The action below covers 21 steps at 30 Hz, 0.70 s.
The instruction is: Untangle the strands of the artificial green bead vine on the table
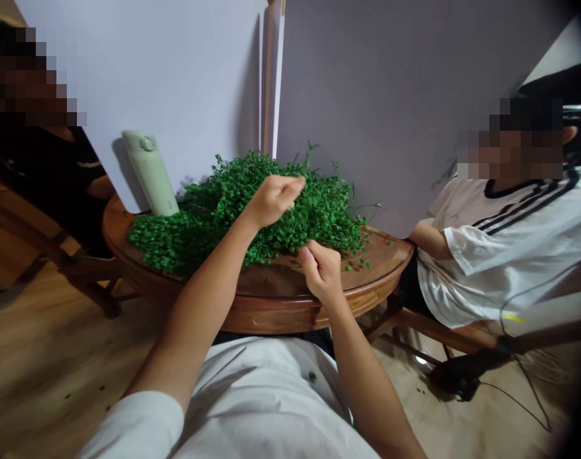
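A big heap of small-leaved green sprigs (pixel 214 217) covers the back half of a round wooden table (pixel 376 271). My left hand (pixel 274 197) is raised over the heap with its fingertips pinched together on a thin sprig. My right hand (pixel 322 271) rests near the table's front edge, fingers curled closed on a stem from the heap's near side. Both forearms reach in from the bottom of the view.
A pale green flask (pixel 151 172) stands at the table's back left. White boards (pixel 185 76) rise behind the table. One person in a dark top (pixel 75 172) sits at the left, another in a white striped shirt (pixel 505 236) at the right. Cables (pixel 515 395) lie on the floor.
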Motion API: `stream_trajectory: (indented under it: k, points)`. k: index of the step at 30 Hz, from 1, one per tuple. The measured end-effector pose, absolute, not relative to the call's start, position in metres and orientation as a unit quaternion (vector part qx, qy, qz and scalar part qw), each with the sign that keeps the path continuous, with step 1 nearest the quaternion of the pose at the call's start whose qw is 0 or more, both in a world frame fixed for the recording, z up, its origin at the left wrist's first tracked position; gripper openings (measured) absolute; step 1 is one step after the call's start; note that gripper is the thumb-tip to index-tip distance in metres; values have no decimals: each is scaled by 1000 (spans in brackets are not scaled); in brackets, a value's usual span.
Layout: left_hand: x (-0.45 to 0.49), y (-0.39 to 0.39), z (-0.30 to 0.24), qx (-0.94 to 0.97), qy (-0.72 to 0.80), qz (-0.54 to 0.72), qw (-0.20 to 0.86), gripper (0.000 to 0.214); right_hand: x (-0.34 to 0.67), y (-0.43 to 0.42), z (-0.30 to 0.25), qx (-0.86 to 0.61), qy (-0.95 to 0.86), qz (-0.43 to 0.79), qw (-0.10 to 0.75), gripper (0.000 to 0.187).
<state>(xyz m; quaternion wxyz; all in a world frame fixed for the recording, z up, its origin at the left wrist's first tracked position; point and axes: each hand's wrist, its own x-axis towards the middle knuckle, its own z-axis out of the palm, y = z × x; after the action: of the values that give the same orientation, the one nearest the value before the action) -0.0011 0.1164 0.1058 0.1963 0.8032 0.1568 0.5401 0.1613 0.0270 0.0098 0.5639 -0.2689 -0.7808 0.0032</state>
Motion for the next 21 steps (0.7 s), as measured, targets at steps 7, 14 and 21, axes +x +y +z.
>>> stream_trajectory:
  k: [7, 14, 21]
  points:
    - [-35, 165, 112, 658, 131, 725, 156, 75, 157, 32, 10, -303, -800, 19, 517, 24]
    - [-24, 164, 108, 674, 130, 706, 174, 74, 152, 39, 14, -303, -859, 64, 408, 31]
    - [-19, 163, 110, 680, 71, 709, 173, 69, 171, -2, 12, -258, -813, -6, 522, 26]
